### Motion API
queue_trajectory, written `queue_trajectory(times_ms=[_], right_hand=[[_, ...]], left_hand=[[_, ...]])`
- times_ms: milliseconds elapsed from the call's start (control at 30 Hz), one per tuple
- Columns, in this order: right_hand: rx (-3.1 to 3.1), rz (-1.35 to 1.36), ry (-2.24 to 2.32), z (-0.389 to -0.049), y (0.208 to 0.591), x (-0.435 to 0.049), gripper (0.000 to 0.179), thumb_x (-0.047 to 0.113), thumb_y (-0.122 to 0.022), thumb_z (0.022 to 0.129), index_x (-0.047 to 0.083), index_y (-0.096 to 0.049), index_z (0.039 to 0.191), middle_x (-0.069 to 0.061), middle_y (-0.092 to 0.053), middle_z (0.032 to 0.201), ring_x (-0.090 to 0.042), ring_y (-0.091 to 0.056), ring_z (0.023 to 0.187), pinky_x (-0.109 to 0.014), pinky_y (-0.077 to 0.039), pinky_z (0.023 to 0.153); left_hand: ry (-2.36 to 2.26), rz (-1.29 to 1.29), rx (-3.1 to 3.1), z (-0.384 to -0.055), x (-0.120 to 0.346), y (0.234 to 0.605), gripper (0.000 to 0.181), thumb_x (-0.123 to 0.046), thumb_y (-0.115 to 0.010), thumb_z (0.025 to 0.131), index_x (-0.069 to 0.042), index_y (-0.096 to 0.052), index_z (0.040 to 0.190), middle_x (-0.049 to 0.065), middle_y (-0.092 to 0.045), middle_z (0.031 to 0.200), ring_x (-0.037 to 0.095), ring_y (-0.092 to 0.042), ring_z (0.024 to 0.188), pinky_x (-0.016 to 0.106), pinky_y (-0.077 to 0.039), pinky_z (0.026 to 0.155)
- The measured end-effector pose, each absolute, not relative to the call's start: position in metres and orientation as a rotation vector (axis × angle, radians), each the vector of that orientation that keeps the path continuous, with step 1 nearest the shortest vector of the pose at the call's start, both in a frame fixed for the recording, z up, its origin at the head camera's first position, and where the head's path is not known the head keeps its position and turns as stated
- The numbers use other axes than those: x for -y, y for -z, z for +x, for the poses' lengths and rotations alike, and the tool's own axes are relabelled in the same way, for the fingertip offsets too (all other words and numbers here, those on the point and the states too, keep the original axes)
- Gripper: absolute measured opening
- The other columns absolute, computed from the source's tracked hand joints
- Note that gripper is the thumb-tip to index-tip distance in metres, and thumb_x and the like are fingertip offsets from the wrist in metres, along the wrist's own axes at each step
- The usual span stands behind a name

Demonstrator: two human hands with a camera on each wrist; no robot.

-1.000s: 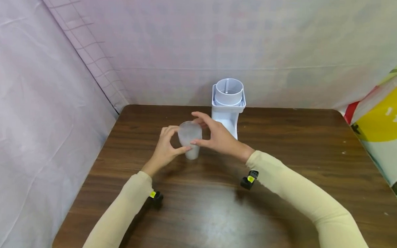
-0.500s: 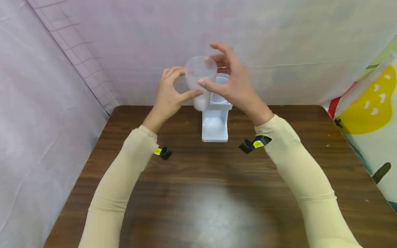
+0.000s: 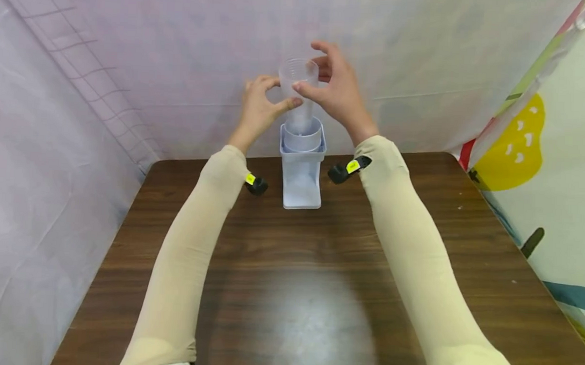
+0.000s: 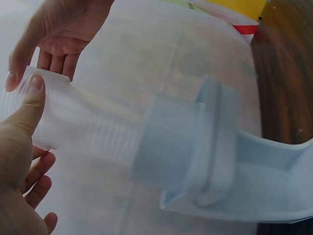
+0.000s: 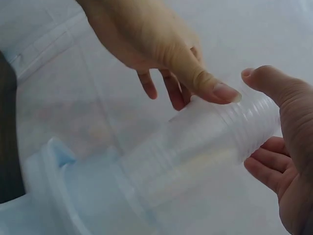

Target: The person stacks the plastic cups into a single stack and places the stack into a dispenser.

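Note:
A stack of nested clear plastic cups [image 3: 300, 117] stands upright over the white holder [image 3: 301, 175], its narrow end at the round collar [image 3: 301, 144] on top. My left hand [image 3: 261, 107] grips the stack from the left, thumb in front. From the right, my right hand [image 3: 343, 93] holds it near the rims between thumb and fingers. Several ridged rims show on the cups [image 5: 244, 122] in the right wrist view. In the left wrist view, the lower end of the cups [image 4: 105, 127] reaches the collar [image 4: 166, 142], blurred there.
The holder stands at the far edge of a dark wooden table [image 3: 251, 256], close to a pale curtain [image 3: 205, 56]. To the right hangs a cloth with a yellow print [image 3: 516, 147].
Both hands have lifted the cup stack from low over the table, up and away, to above the holder. Its lower end is now at the collar. The head view has shifted too.

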State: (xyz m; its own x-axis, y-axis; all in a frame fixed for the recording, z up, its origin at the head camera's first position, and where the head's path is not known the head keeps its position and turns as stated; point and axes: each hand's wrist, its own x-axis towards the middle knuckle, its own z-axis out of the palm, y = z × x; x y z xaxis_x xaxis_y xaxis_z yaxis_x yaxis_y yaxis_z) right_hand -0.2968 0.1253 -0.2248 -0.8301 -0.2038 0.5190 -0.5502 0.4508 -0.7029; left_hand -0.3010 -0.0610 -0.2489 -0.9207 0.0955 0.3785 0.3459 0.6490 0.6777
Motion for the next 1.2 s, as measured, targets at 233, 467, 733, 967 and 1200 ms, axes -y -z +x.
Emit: queue_trajectory(times_ms=[233,467,733,967,1200], right_hand=[[2.38,0.601,-1.43,-0.305,0.259,-0.13,0.082,0.032,-0.08,0.082,0.02,-0.036,0.15,-0.01,-0.056,0.138,-0.02,-0.057,0.124,-0.031,-0.044,0.11],[2.36,0.608,-1.443,-0.303,0.269,-0.128,0.081,0.031,-0.081,0.082,0.017,-0.037,0.15,-0.01,-0.057,0.136,-0.02,-0.058,0.123,-0.029,-0.045,0.108],[2.422,0.595,-1.429,-0.304,0.286,-0.129,0.083,0.034,-0.081,0.082,0.018,-0.036,0.15,-0.012,-0.056,0.139,-0.024,-0.056,0.126,-0.035,-0.044,0.11],[2.479,0.574,-1.427,-0.306,0.31,-0.131,0.085,0.034,-0.081,0.082,0.017,-0.035,0.151,-0.016,-0.057,0.14,-0.029,-0.053,0.13,-0.039,-0.04,0.114],[2.482,0.575,-1.418,-0.305,0.313,-0.134,0.085,0.035,-0.081,0.082,0.018,-0.034,0.151,-0.016,-0.057,0.14,-0.029,-0.053,0.13,-0.041,-0.039,0.114]], left_hand=[[1.146,-0.344,2.647,-0.308,0.059,0.279,0.069,-0.052,-0.077,0.079,-0.016,-0.06,0.136,0.004,-0.051,0.145,0.022,-0.035,0.138,0.041,-0.021,0.122],[1.21,-0.342,2.649,-0.301,0.06,0.29,0.07,-0.052,-0.077,0.08,-0.016,-0.058,0.137,0.002,-0.051,0.144,0.022,-0.035,0.134,0.042,-0.03,0.116],[1.227,-0.392,2.687,-0.3,0.065,0.3,0.078,-0.049,-0.079,0.08,-0.014,-0.052,0.143,0.005,-0.044,0.15,0.024,-0.03,0.14,0.044,-0.031,0.118],[1.274,-0.401,2.702,-0.296,0.068,0.311,0.083,-0.05,-0.08,0.077,-0.018,-0.048,0.146,0.004,-0.041,0.153,0.024,-0.029,0.141,0.046,-0.032,0.118],[1.295,-0.42,2.701,-0.295,0.068,0.313,0.083,-0.05,-0.078,0.079,-0.016,-0.045,0.148,0.006,-0.041,0.153,0.024,-0.03,0.139,0.046,-0.032,0.117]])
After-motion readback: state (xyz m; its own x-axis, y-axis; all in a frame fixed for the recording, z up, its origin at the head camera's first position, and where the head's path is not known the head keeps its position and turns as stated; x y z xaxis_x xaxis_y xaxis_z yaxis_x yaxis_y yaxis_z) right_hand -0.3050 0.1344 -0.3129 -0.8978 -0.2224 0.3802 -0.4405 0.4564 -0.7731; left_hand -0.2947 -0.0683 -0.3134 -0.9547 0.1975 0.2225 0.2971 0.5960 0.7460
